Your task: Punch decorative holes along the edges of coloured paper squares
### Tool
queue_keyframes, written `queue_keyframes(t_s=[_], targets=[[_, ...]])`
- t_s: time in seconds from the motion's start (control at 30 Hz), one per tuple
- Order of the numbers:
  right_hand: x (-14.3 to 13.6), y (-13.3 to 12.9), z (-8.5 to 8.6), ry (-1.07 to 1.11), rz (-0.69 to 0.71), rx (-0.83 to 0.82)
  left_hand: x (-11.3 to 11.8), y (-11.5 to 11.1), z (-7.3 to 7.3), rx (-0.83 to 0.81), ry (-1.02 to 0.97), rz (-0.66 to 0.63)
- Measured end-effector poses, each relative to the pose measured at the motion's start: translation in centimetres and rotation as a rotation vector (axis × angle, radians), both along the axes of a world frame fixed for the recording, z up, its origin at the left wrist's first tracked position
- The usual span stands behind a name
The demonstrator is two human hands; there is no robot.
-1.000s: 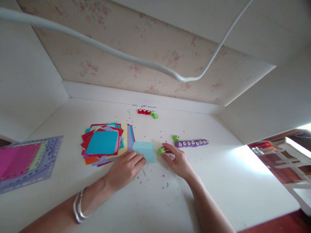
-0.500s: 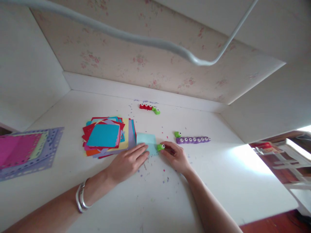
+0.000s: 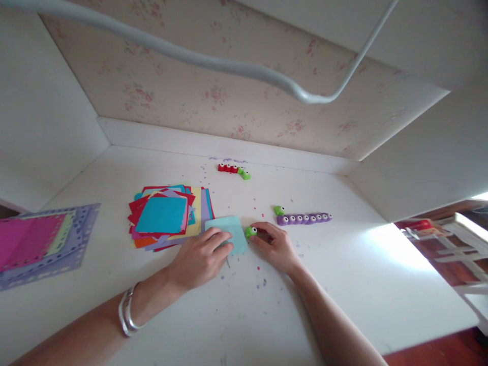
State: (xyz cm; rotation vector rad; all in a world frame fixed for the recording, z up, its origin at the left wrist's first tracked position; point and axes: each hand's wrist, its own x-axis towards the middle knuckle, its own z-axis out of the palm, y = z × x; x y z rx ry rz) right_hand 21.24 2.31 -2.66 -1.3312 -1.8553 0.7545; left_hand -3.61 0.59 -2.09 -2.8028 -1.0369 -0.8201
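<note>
A light blue paper square point(image 3: 235, 230) lies on the white table, tilted a little. My left hand point(image 3: 202, 256) rests on its left part, thumb and fingers close together at the paper's edge; whether it grips the edge is hard to tell. Just right of the paper, my right hand point(image 3: 274, 246) holds a small green punch with a white eye point(image 3: 251, 232) between thumb and fingers. Further right, a row of purple punches point(image 3: 305, 219) has another green punch point(image 3: 279, 210) at its left end.
A pile of coloured paper point(image 3: 162, 214) lies left of my hands. Punched purple and pink sheets point(image 3: 72, 244) are at the far left. Red and green punches point(image 3: 231, 168) stand near the wall. Small paper bits dot the white table point(image 3: 244, 315).
The light blue paper has turned slightly and shifted a little to the left and nearer. The fingers of my left hand are more bent. My right hand has hardly moved, still holding the green punch.
</note>
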Motion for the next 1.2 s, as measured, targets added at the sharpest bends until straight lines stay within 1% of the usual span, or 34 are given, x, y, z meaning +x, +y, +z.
queue_keyframes(t_s=[0.13,0.3,0.43,0.63,1.2], targets=[[0.06,0.12,-0.01,-0.016,0.016,0.017,-0.11,0.16,-0.13,0.022,-0.054,-0.013],[0.21,0.09,-0.22,-0.015,0.004,-0.023,-0.37,0.46,-0.34,0.066,-0.057,-0.051],[0.41,0.08,-0.33,0.004,0.012,-0.048,-0.47,0.75,-0.44,0.027,-0.042,-0.085],[0.60,0.20,-0.40,0.064,0.020,-0.102,-0.57,0.87,-0.60,-0.030,-0.061,-0.096],[0.43,0.18,-0.15,0.020,0.039,-0.065,-0.57,0.82,-0.45,-0.049,-0.024,-0.115]])
